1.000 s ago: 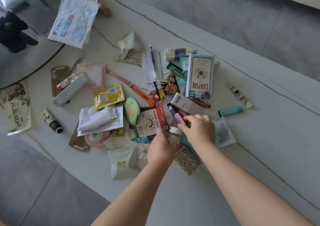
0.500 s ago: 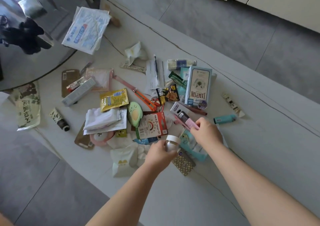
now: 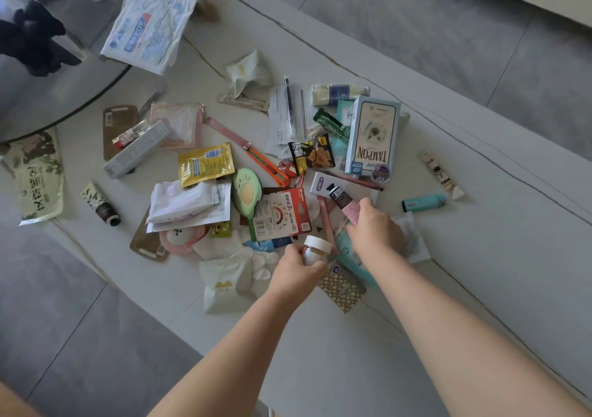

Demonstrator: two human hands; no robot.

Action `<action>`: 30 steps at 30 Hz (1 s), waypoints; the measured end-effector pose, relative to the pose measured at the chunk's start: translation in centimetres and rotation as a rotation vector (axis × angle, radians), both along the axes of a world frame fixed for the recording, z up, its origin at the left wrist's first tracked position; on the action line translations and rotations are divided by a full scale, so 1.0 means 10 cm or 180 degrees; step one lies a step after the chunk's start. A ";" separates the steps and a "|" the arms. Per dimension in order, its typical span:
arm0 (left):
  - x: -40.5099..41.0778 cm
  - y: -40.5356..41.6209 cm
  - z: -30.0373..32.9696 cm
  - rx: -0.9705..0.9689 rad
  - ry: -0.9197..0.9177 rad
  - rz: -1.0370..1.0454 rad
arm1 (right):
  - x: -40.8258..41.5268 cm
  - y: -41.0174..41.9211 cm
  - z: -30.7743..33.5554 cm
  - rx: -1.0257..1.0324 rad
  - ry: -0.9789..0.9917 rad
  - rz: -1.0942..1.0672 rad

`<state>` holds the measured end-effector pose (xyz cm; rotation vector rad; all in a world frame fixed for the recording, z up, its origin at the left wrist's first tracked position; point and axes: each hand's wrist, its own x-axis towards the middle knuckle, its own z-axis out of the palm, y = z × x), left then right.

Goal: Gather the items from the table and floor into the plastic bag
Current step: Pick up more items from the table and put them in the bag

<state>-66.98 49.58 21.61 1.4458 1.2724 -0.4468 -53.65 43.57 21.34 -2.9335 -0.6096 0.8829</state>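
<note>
Both forearms are bare, with no sleeves or jewellery visible.

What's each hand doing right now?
Left hand: grips the white-capped jar.
Right hand: grips the pink tube.

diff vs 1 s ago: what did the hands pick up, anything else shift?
The left hand lifted the small white-capped jar out of the pile and now holds it clear. The right hand kept its grip on the pink tube and raised it a little. The TAMPON box, teal lighter and the other scattered items stayed put.
</note>
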 end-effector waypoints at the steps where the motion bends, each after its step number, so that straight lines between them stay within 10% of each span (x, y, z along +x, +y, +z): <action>1: -0.01 0.00 0.01 -0.0023 -0.0010 0.0021 | 0.01 -0.03 0.01 0.0059 0.0113 -0.0053; 30: 0.06 -0.62 0.05 0.0372 0.0021 -0.0897 | -0.15 -1.24 0.02 0.0718 0.1300 -0.1282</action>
